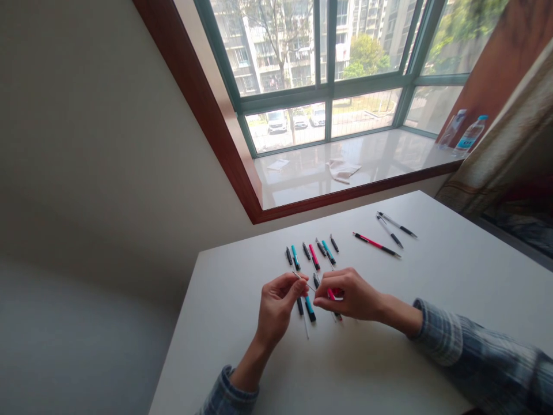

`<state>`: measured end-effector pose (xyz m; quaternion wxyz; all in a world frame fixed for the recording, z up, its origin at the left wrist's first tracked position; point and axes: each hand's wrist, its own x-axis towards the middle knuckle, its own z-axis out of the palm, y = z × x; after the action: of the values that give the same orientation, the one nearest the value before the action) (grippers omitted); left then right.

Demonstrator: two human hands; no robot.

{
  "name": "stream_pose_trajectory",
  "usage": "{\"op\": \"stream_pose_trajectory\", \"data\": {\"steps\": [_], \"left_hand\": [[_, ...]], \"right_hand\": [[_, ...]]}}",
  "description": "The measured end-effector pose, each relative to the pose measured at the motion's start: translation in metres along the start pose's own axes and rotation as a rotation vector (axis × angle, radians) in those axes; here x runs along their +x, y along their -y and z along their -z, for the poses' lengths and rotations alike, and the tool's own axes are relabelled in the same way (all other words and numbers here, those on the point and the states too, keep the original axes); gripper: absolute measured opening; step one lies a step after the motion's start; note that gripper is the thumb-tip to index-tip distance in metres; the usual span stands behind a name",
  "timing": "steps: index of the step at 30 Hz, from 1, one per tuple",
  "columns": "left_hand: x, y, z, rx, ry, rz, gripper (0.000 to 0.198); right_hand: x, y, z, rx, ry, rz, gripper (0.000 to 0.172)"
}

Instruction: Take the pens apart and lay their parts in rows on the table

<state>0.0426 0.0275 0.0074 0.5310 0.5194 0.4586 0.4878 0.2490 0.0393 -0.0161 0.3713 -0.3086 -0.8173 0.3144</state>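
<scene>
My left hand (276, 304) pinches a thin pen refill (310, 286) between thumb and fingertips. Its other end runs to the closed fingertips of my right hand (351, 295), just above the table. Under and beyond both hands lie pieces of taken-apart pens: a blue barrel (295, 257), a pink barrel (314, 257), a black grip piece (289, 256) and several more like them. Close to my left hand are another blue barrel (310, 309) and a white refill (307, 329). My right hand partly covers a pink barrel (331, 294).
To the right on the white table (276, 374) lie a red pen (377, 244) and two clear-and-black pens, one of them a pen (397, 225) farthest back. Behind the table, the window sill (302, 193) holds a crumpled cloth (343, 170) and plastic bottles (470, 136).
</scene>
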Motion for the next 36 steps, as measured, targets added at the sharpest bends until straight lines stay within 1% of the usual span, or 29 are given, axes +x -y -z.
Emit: {"op": "stream_pose_trajectory", "data": {"steps": [3, 8, 13, 16, 19, 21, 24, 26, 28, 29, 31, 36], "left_hand": [[0.000, 0.000, 0.000, -0.008, 0.010, 0.005, 0.023], [0.000, -0.001, 0.002, -0.022, 0.022, -0.004, 0.025], [-0.001, -0.001, 0.002, -0.022, 0.026, 0.008, 0.027], [0.000, -0.001, 0.003, -0.015, -0.007, -0.014, 0.026], [0.003, 0.001, 0.009, -0.023, -0.088, -0.052, 0.027], [0.006, 0.003, 0.014, -0.038, -0.155, -0.063, 0.029], [0.009, 0.008, 0.023, -0.055, -0.242, -0.055, 0.032], [0.010, 0.011, 0.026, -0.062, -0.258, -0.045, 0.032], [0.009, 0.012, 0.025, -0.054, -0.240, -0.036, 0.032], [0.008, 0.012, 0.025, -0.040, -0.222, -0.029, 0.031], [0.007, 0.011, 0.022, -0.003, -0.189, -0.018, 0.031], [0.005, 0.007, 0.018, 0.051, -0.146, -0.014, 0.028]], "right_hand": [[0.000, -0.001, -0.002, 0.000, 0.002, -0.014, 0.013], [0.002, -0.002, 0.001, -0.034, -0.047, -0.071, 0.016], [0.003, -0.004, 0.001, -0.072, -0.014, -0.099, 0.015], [0.003, -0.004, 0.001, -0.079, -0.012, -0.103, 0.019], [0.004, -0.007, 0.005, -0.101, -0.009, -0.114, 0.019], [0.005, -0.011, 0.013, -0.134, -0.046, -0.129, 0.021], [0.007, -0.022, 0.033, -0.259, -0.169, -0.200, 0.025], [0.008, -0.030, 0.049, -0.385, -0.255, -0.294, 0.030], [0.009, -0.037, 0.064, -0.488, -0.294, -0.378, 0.033], [0.009, -0.040, 0.069, -0.520, -0.283, -0.415, 0.034], [0.007, -0.045, 0.076, -0.568, -0.208, -0.492, 0.037], [0.004, -0.052, 0.075, -0.614, 0.100, -0.686, 0.038]]}}
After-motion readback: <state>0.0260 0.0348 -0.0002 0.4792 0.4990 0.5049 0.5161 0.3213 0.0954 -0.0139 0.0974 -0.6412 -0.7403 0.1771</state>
